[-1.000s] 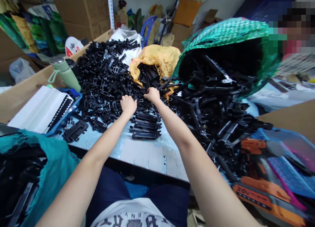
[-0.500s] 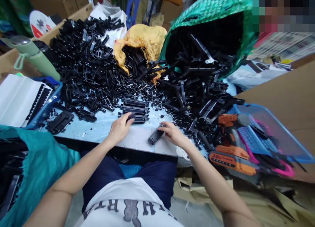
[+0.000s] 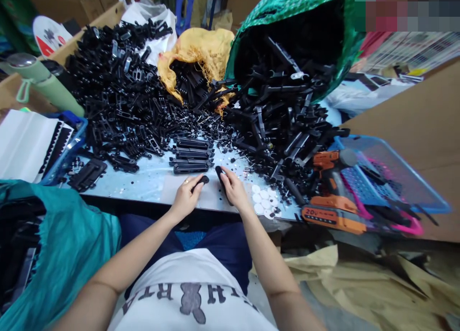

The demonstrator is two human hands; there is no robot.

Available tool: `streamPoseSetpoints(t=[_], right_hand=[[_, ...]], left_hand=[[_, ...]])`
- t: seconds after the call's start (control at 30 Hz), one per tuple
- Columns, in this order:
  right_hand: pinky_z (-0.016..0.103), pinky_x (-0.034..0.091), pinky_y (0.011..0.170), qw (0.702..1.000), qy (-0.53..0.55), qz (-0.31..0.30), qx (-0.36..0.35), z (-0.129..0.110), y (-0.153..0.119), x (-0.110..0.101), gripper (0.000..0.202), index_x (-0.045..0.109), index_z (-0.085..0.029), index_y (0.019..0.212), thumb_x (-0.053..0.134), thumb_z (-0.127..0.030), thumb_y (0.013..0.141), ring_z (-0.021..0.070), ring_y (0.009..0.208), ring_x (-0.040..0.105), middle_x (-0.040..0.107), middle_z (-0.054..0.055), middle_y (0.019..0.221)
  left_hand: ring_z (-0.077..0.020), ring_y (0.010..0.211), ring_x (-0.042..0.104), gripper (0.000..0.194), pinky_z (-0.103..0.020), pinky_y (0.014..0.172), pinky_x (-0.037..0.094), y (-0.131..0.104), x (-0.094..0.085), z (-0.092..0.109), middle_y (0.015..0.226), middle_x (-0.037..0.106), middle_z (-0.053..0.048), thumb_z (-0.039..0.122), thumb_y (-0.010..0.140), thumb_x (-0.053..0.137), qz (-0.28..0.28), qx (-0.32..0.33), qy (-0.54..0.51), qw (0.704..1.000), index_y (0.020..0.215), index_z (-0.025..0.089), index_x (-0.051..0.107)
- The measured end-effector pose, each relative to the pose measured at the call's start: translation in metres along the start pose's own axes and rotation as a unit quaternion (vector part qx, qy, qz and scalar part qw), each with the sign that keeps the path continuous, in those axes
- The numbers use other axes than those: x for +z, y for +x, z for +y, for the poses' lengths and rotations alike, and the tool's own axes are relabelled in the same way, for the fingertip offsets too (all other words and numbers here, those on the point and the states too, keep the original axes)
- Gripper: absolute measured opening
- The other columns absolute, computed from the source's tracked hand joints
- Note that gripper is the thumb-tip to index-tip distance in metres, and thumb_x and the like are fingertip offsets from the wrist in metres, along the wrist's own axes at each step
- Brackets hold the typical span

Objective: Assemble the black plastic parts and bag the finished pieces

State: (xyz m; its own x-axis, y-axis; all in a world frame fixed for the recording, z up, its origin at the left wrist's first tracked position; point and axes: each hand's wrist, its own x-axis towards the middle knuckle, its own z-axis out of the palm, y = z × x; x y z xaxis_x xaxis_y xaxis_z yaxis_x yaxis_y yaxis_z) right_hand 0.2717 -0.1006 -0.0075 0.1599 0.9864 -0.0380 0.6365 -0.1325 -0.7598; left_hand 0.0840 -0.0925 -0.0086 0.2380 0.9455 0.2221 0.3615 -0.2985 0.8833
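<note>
Near the table's front edge, my left hand (image 3: 187, 195) is closed on a small black part (image 3: 203, 179) that sticks out past its fingertips. My right hand (image 3: 234, 189) grips a long black piece (image 3: 220, 174), tilted and partly covered by the fingers. The two held parts are a short gap apart. Just behind my hands, several black bars (image 3: 192, 155) lie stacked in a neat row on the light blue table surface (image 3: 147, 177). Round white discs (image 3: 264, 199) lie to the right of my right hand.
Black parts (image 3: 108, 91) heap up at the back left. A green sack (image 3: 302, 5) spills black pieces at the back right, beside a yellow sack (image 3: 204, 41). An orange drill (image 3: 332, 192) and blue basket (image 3: 406, 173) stand right; a bottle (image 3: 46, 82) stands left.
My left hand has come away from the stacked bars toward the front edge and now holds a small black part. My right hand has moved left and turned its black piece more upright.
</note>
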Motion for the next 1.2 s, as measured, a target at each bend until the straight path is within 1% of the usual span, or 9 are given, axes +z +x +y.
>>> streamPoseSetpoints(t=[0.17,0.4,0.63,0.77,0.83,0.93,1.03,1.1,1.2], right_hand=[[0.030,0.052,0.056,0.957,0.273,-0.098,-0.006,-0.019,-0.007,0.014,0.059,0.035,-0.025,0.140,0.037,-0.053,0.089,0.0131,0.061,0.059,0.062,0.007,0.108],[0.035,0.047,0.089,0.963,0.131,-0.061,-0.228,-0.015,-0.007,0.000,0.047,0.049,-0.022,0.132,0.046,-0.041,0.090,0.0184,0.098,0.058,0.062,0.007,0.111],[0.037,0.043,0.096,0.961,0.109,0.051,-0.248,-0.029,-0.024,0.033,0.052,0.037,-0.020,0.140,0.035,-0.042,0.093,0.0208,0.111,0.052,0.056,0.011,0.122],[0.033,0.045,0.090,0.969,-0.028,-0.040,-0.244,-0.026,-0.005,0.026,0.050,0.033,-0.022,0.142,0.031,-0.040,0.094,0.0188,0.107,0.054,0.055,0.009,0.124],[0.037,0.042,0.093,0.963,-0.163,-0.029,-0.212,-0.020,0.024,0.007,0.045,0.041,-0.023,0.137,0.032,-0.034,0.095,0.0208,0.112,0.050,0.054,0.010,0.125],[0.053,0.024,0.105,0.919,-0.349,0.117,-0.139,-0.004,0.078,-0.029,0.042,0.052,-0.013,0.127,0.030,-0.017,0.091,0.0282,0.131,0.028,0.041,0.015,0.138],[0.063,0.008,0.105,0.871,-0.456,0.143,-0.118,0.013,0.118,-0.058,0.044,0.059,-0.006,0.117,0.030,-0.005,0.083,0.0309,0.137,0.014,0.034,0.018,0.142],[0.065,0.005,0.104,0.861,-0.477,0.125,-0.126,0.017,0.124,-0.069,0.042,0.061,-0.006,0.112,0.031,-0.005,0.083,0.0313,0.138,0.014,0.034,0.018,0.143],[0.062,0.010,0.105,0.875,-0.441,0.124,-0.153,0.009,0.104,-0.071,0.035,0.059,-0.009,0.114,0.036,-0.015,0.088,0.0310,0.136,0.019,0.034,0.017,0.143]], left_hand=[[-0.0131,0.084,0.060,0.036,-0.027,0.081,0.047,0.004,0.004,0.012,0.098,0.060,-0.006,0.030,0.090,0.046,0.022,0.008,-0.061,0.998,0.123,0.019,0.055],[-0.0133,0.084,0.057,0.033,-0.027,0.079,0.047,0.000,-0.005,0.022,0.087,0.057,-0.004,0.029,0.090,0.047,0.033,0.053,0.014,0.998,0.119,0.021,0.059],[-0.0142,0.091,0.058,0.032,-0.028,0.082,0.048,0.003,0.017,0.025,0.098,0.058,-0.007,0.027,0.092,0.041,0.178,0.083,-0.029,0.980,0.119,0.019,0.058],[-0.0154,0.081,0.061,0.037,-0.031,0.074,0.052,-0.004,0.015,0.006,0.100,0.058,-0.010,0.030,0.093,0.036,0.137,-0.007,-0.012,0.991,0.123,0.016,0.052],[-0.0200,0.090,0.061,0.043,-0.036,0.078,0.051,-0.010,0.011,-0.002,0.108,0.055,-0.014,0.026,0.090,0.039,0.118,-0.040,0.053,0.991,0.132,0.014,0.042],[-0.0289,0.121,0.043,0.055,-0.052,0.101,0.033,-0.010,0.003,-0.004,0.128,0.047,-0.016,0.013,0.081,0.048,-0.008,0.062,0.213,0.975,0.135,0.020,0.040],[-0.0258,0.120,0.045,0.047,-0.057,0.106,0.019,0.003,-0.005,-0.001,0.118,0.058,-0.009,0.006,0.081,0.042,-0.191,0.184,0.295,0.918,0.122,0.025,0.053],[-0.0231,0.114,0.050,0.045,-0.055,0.106,0.020,0.013,-0.011,0.001,0.108,0.063,-0.008,0.006,0.081,0.039,-0.258,0.217,0.303,0.892,0.118,0.025,0.057],[-0.0235,0.119,0.046,0.047,-0.048,0.105,0.025,0.020,-0.022,0.001,0.118,0.059,-0.007,0.010,0.075,0.048,-0.273,0.237,0.275,0.891,0.120,0.026,0.055]])
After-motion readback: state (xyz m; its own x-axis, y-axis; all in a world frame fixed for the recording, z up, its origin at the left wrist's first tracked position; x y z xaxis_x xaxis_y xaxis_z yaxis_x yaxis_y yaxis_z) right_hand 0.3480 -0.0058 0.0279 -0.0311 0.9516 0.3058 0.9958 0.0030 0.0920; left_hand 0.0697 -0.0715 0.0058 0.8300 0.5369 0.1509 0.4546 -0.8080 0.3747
